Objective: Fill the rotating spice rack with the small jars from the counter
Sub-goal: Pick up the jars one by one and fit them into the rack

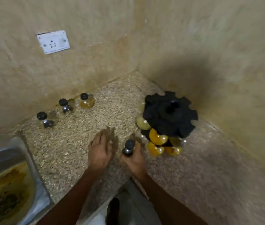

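A black rotating spice rack stands in the counter's far right corner, with several yellow and orange jars hanging in its lower slots. My right hand grips a small black-capped jar with dark contents, just left of the rack's base. My left hand hovers flat over the counter with its fingers spread, holding nothing. Three black-capped jars stand along the back wall: one with yellow contents, and two with dark contents.
The speckled granite counter meets tiled walls at the back and right. A steel sink with stained water lies at the lower left. A white wall socket sits above the jars.
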